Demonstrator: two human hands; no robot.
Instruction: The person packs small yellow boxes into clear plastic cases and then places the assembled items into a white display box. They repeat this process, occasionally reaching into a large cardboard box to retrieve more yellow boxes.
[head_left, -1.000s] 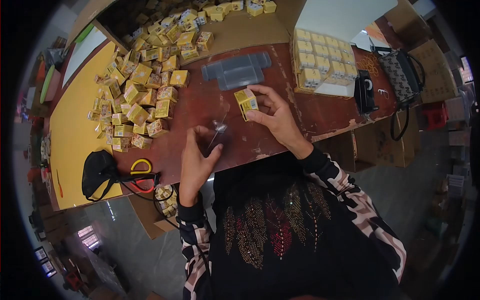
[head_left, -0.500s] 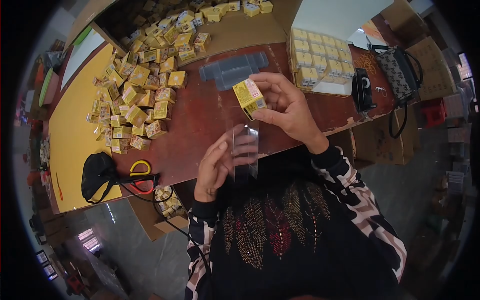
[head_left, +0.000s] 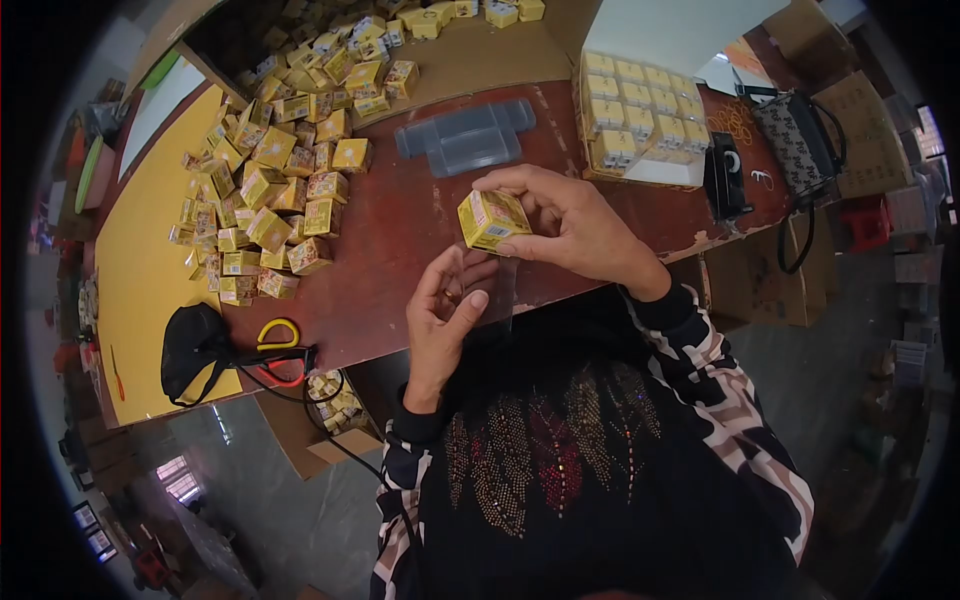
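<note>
A red-brown table (head_left: pixel 385 255), its near edge chipped and scuffed, runs across the upper half of the frame. At left, a yellow sheet (head_left: pixel 150 285) covers part of it, with a thin orange-handled tool (head_left: pixel 118 374) near the sheet's left edge. Left of centre lies a jumbled heap of small yellow boxes (head_left: pixel 265 188); an open cardboard carton (head_left: pixel 485 72) stands at top centre. A flat translucent plastic piece (head_left: pixel 472 140) lies at upper centre. At upper right stand a carton of yellow boxes in rows (head_left: pixel 640 177), a black object (head_left: pixel 722 182), rubber bands (head_left: pixel 735 122) and a patterned handbag (head_left: pixel 793 133). At lower left are a black pouch (head_left: pixel 193 350) and yellow and red looped handles (head_left: pixel 278 333).
</note>
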